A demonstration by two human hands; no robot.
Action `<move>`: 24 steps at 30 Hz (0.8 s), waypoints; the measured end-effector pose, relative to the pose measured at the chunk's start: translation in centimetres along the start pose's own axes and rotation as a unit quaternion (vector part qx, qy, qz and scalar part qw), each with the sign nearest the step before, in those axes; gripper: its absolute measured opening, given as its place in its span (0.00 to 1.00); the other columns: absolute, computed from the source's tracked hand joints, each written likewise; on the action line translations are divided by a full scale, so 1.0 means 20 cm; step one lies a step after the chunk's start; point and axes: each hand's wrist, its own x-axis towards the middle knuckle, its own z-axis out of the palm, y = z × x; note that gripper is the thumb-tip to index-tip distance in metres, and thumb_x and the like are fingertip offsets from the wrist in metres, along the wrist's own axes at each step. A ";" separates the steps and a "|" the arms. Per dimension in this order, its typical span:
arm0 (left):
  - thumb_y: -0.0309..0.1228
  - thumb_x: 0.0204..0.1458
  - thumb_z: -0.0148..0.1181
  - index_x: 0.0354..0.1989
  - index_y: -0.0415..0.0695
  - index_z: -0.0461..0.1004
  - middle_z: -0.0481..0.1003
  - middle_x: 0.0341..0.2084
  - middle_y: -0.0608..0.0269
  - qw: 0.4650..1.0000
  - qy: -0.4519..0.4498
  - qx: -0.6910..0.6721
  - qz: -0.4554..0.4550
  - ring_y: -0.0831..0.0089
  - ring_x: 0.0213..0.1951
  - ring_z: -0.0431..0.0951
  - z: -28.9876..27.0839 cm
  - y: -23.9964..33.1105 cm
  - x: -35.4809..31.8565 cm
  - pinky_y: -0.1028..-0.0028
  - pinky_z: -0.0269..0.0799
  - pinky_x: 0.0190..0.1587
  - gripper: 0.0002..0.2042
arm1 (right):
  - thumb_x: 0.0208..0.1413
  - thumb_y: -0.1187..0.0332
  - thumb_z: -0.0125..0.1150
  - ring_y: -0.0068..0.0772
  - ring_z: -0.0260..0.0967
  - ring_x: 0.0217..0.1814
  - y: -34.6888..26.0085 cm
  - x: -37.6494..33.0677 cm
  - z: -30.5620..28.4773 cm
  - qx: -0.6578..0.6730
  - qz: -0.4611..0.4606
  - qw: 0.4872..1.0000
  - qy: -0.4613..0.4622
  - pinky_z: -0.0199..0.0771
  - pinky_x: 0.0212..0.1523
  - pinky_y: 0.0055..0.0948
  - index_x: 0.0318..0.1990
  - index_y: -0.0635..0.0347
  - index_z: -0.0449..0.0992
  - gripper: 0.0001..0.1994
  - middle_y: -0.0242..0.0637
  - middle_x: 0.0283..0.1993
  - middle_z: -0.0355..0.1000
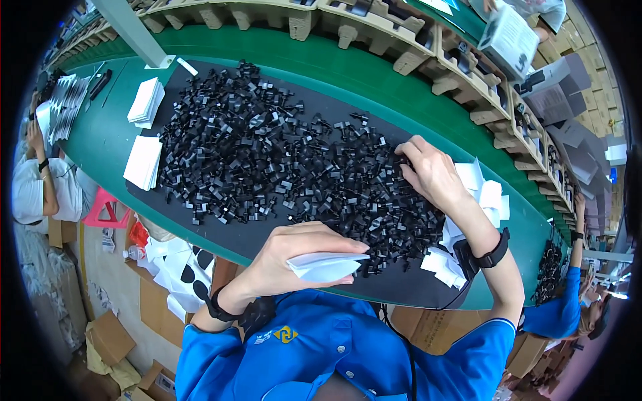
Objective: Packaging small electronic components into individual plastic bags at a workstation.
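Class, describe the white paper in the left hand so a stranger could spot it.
Find the heap of small black parts. On its near side is the left hand, holding the white paper. Unlike the white stacks left of the heap and white pieces right of it, it is held.

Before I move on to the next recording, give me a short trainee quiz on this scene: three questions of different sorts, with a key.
1. What is the left hand holding?
2. True or false: the right hand is at the left end of the pile of small black parts.
3. Fill in the blank: the tabletop around the dark mat is coloured ____.

Key:
1. A piece of white paper.
2. False; it is at the right end of the pile.
3. Green.
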 end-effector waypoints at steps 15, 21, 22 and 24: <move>0.24 0.35 0.72 0.44 0.41 0.77 0.79 0.36 0.61 0.997 0.031 0.066 0.019 0.69 0.32 0.78 0.02 -0.01 -0.02 0.74 0.72 0.35 0.22 | 0.42 0.77 0.65 0.36 0.73 0.32 -0.31 -0.14 -0.39 0.225 0.083 0.967 0.090 0.73 0.31 0.29 0.31 0.65 0.79 0.06 0.40 0.31 0.75; 0.24 0.36 0.70 0.46 0.41 0.76 0.79 0.35 0.60 0.996 0.005 0.078 0.044 0.69 0.31 0.77 0.05 0.02 0.01 0.73 0.71 0.36 0.23 | 0.40 0.78 0.66 0.29 0.71 0.26 -0.72 -0.25 -0.54 0.216 -0.067 0.961 0.156 0.71 0.22 0.23 0.33 0.65 0.78 0.09 0.39 0.27 0.73; 0.23 0.35 0.69 0.47 0.41 0.76 0.79 0.34 0.60 0.995 0.006 0.086 0.042 0.68 0.31 0.77 0.06 0.03 0.00 0.73 0.71 0.36 0.24 | 0.41 0.78 0.66 0.30 0.71 0.24 -0.73 -0.26 -0.53 0.199 -0.073 0.969 0.128 0.71 0.21 0.25 0.35 0.65 0.78 0.10 0.39 0.26 0.72; 0.22 0.35 0.68 0.47 0.41 0.75 0.79 0.33 0.60 0.994 0.015 0.100 0.037 0.68 0.30 0.77 0.07 0.04 -0.02 0.72 0.71 0.37 0.24 | 0.42 0.77 0.64 0.32 0.71 0.21 -0.74 -0.28 -0.52 0.167 -0.089 0.980 0.066 0.70 0.20 0.27 0.39 0.66 0.76 0.13 0.39 0.23 0.71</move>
